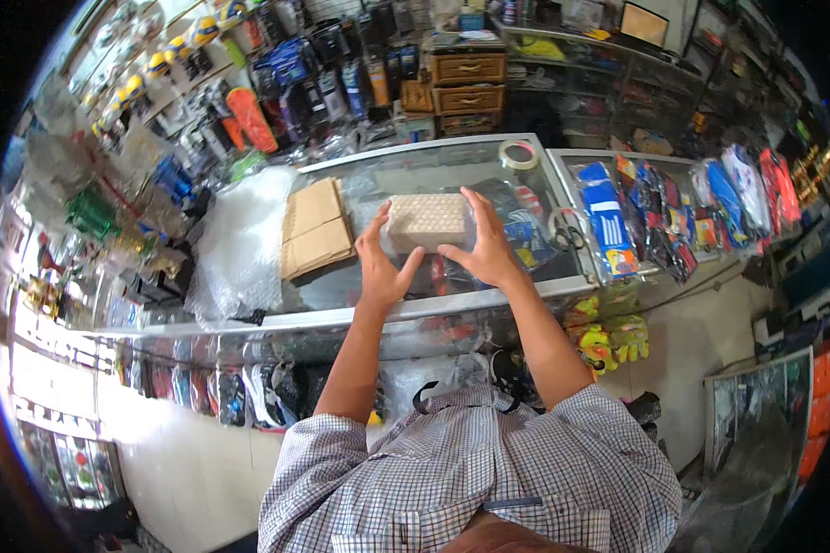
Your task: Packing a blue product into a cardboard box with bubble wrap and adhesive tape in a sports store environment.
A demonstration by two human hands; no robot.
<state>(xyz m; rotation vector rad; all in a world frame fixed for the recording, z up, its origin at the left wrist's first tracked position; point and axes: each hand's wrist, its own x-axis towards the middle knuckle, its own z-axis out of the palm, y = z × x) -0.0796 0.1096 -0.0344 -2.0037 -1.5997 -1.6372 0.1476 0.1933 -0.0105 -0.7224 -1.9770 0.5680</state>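
Observation:
Between my two hands is a small box wrapped in bubble wrap (427,221), above the glass counter top. My left hand (385,263) holds its left side, fingers along the edge and thumb at the near side. On the opposite side, my right hand (487,247) grips it the same way, its thumb near the front edge. Folded brown paper (312,235) lies left of the box. Farther left a sheet of clear bubble wrap (240,244) spreads over the counter. A roll of tape (517,155) rests near the far edge, and scissors (570,232) lie to the right.
The glass counter (387,164) has a pale metal frame. Packaged socks (607,217) and other packs cover the counter section at right. Trophies (92,217) crowd the left. Yellow gloves (609,343) hang below the counter's right end. Wooden drawers (468,69) stand behind.

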